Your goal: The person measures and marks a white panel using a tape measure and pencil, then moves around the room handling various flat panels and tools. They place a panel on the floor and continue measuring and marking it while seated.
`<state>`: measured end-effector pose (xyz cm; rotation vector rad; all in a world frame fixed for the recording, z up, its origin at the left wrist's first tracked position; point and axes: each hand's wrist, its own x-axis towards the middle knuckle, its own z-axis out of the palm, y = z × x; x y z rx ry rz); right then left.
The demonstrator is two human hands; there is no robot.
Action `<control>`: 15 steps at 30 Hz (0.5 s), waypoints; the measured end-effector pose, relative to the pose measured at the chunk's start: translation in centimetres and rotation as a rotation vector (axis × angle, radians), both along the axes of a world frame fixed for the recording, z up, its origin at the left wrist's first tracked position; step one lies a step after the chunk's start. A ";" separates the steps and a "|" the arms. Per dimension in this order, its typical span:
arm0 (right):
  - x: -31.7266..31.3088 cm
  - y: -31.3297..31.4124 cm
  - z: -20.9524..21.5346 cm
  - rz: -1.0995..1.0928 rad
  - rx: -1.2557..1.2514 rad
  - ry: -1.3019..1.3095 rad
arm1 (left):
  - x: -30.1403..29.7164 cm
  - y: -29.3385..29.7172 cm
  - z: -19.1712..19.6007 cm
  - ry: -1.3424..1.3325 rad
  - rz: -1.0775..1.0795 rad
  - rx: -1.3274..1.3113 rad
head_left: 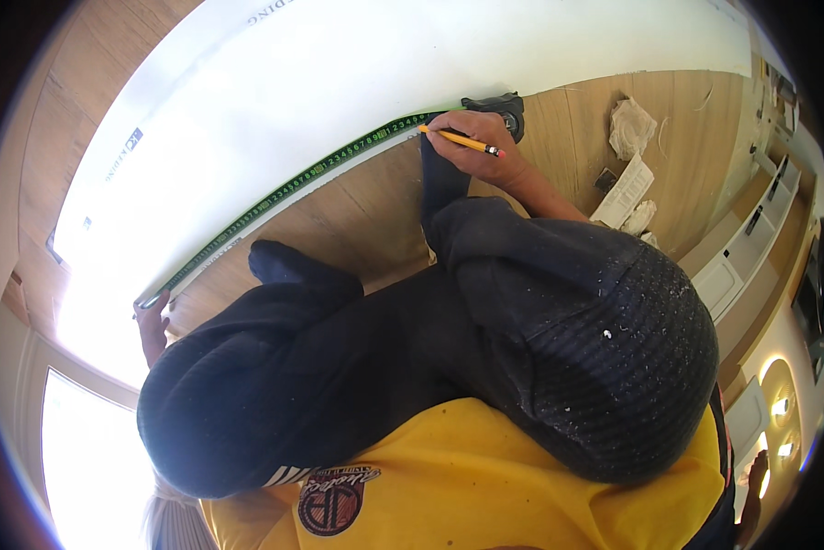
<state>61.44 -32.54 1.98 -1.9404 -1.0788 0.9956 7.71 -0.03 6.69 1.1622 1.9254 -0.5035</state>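
A green-bladed tape measure (293,185) is laid along the near edge of a white sheet (384,55), with the wood floor (339,206) exposed on the person's side. It is presumably set so close to the edge that its markings can be read directly against it, and the blade seems to be anchored at both ends so that no slack is left. Its far end is held at the fingertips of the left hand (153,321), though the exact grip is too small to be made out. The dark case (509,112) is placed at the other end, just beyond the right hand (485,130); whether it is touched cannot be told. A yellow pencil (467,140) is grasped in that right hand, slanted low with its tip toward the blade, probably so that the point can be guided finely. The right forearm is brought in from the lower right past the bent knee, with the wrist low and the fingers curled. The left arm is largely hidden behind the other knee, and only the hand and wrist are shown, stretched out to the left.
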 end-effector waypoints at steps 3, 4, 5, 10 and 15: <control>0.3 0.6 0.3 0.001 -0.069 0.008 | -0.9 0.2 -0.9 0.007 -0.002 0.009; 0.2 0.9 0.7 0.003 -0.072 0.009 | -1.1 0.5 -1.3 0.018 0.007 0.004; 0.4 1.3 1.1 0.005 -0.071 0.008 | -1.3 0.6 -1.7 0.034 0.017 0.004; 2.1 4.5 4.2 0.043 -0.035 0.037 | -1.6 0.9 -2.6 0.062 0.063 -0.001; 6.5 7.9 2.7 -0.012 0.153 -0.081 | -3.5 0.8 -2.9 0.005 0.054 0.052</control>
